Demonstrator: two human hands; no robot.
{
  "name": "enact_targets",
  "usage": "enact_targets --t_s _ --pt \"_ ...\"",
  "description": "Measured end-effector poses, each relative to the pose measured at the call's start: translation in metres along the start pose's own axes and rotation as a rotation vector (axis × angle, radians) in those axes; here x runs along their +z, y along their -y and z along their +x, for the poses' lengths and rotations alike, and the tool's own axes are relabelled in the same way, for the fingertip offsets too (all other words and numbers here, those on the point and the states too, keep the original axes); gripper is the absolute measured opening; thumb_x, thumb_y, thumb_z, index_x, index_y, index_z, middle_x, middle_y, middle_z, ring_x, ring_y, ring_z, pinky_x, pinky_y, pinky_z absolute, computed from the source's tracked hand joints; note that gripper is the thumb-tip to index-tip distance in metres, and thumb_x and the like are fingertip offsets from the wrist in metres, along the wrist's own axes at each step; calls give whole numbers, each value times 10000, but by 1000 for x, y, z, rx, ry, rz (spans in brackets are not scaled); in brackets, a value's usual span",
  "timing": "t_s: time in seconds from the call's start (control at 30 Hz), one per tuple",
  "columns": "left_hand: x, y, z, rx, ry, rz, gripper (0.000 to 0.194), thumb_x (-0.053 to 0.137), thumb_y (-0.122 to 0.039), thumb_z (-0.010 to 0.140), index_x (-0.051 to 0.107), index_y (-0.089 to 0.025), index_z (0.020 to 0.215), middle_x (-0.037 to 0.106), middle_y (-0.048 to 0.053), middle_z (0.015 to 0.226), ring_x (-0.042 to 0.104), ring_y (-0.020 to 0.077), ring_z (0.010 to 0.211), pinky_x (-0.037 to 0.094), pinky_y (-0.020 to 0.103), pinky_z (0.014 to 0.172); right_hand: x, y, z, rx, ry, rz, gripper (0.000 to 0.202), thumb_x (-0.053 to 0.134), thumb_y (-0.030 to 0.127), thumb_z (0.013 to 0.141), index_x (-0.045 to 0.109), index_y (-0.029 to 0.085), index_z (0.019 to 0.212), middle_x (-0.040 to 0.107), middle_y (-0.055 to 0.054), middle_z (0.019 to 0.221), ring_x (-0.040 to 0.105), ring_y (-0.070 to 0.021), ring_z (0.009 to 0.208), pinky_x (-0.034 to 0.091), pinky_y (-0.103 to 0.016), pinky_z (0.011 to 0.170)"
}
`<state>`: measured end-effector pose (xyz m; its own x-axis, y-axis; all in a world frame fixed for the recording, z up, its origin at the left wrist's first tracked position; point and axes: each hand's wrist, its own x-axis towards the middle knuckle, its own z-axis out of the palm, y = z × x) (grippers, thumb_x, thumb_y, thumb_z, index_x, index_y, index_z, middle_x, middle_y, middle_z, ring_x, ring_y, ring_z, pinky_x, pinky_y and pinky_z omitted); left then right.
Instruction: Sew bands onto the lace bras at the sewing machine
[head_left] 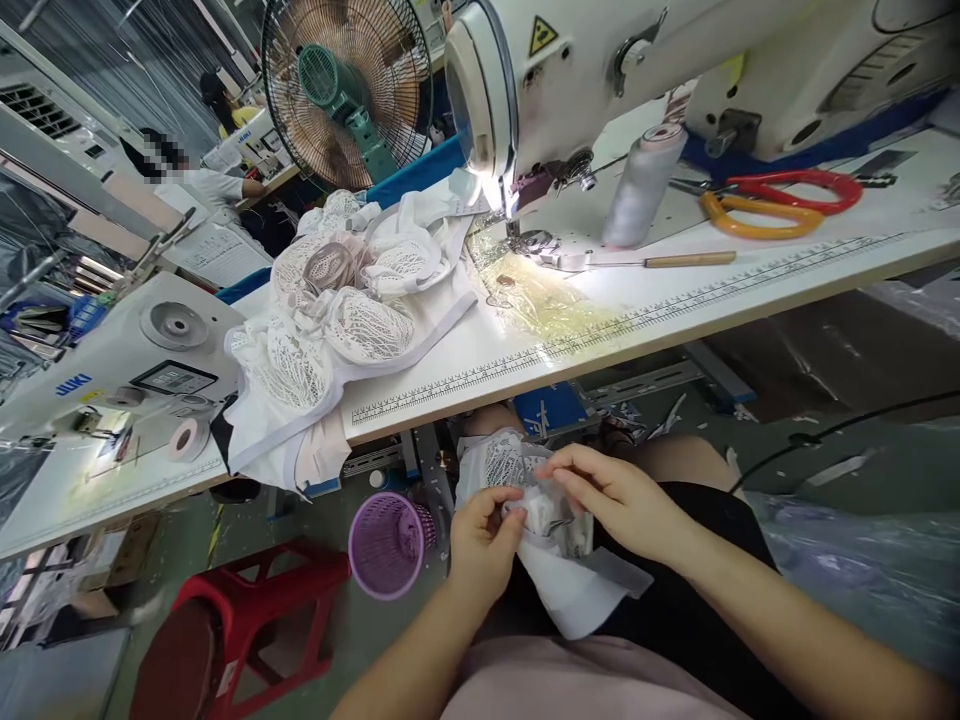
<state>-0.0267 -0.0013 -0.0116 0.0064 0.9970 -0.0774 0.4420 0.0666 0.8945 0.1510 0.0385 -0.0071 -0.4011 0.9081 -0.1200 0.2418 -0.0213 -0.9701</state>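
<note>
A white lace bra (551, 585) lies across my lap, its lace part on top and a smooth white panel hanging toward me. My left hand (486, 540) pinches the edge of this bra between thumb and forefinger. Just to the right, my right hand (611, 500) hovers over the lace with thumb and fingers drawn together; whatever is between those fingertips is too small to make out. Part of the fabric between the hands is bunched and partly hidden by the fingers.
Above my lap is the table edge with a printed ruler (630, 325). On it are a lit sewing machine (480, 95), a pile of white lace bras (367, 320), a thread cone (643, 190), scissors (761, 218) and a wooden-handled tool (690, 259). Below stand a purple basket (375, 590) and red stool (262, 580).
</note>
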Motion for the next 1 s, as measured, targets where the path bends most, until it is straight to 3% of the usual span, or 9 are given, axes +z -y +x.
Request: enact_targets --t_s 0.1,0.17,0.4,0.6,0.83,1.0 --pt "0 -1 0 -56 42 -15 182 536 -248 746 615 -123 852 576 16 632 429 88 495 371 209 479 7 -4 5 3 149 -11 168 351 281 871 490 206 814 502 40 524 513 -130 542 404 -248 579" --pt "-1 -1 -1 -37 54 29 169 527 -230 749 612 -128 854 587 22 659 454 94 522 390 212 501 12 -7 6 -6 173 -34 172 347 271 870 485 205 792 467 48 515 485 -122 518 390 -240 554" --pt "-2 -1 2 274 93 366 185 451 -158 780 597 -158 895 605 71 800 560 162 738 474 290 663 16 -7 1 -56 111 -67 170 344 262 868 477 202 782 426 38 594 412 -107 516 359 -226 516" --pt "1 -9 2 224 208 540 214 388 -168 798 580 -131 885 571 107 805 558 204 753 474 344 669 18 -8 -3 -56 49 -46 190 337 297 874 468 208 769 423 33 606 409 -109 524 354 -223 508" --pt "-2 -20 3 67 280 234 110 441 -162 742 550 -148 746 540 34 705 500 151 683 410 283 671 17 -19 -2 8 37 46 190 337 338 868 441 213 770 374 48 600 371 -97 477 323 -216 458" --pt "0 -19 6 -224 380 -192 150 570 -286 680 551 -140 708 501 -4 652 418 99 588 339 226 565 22 -22 2 28 10 40 203 345 344 848 446 209 736 401 31 627 405 -125 570 362 -247 535"
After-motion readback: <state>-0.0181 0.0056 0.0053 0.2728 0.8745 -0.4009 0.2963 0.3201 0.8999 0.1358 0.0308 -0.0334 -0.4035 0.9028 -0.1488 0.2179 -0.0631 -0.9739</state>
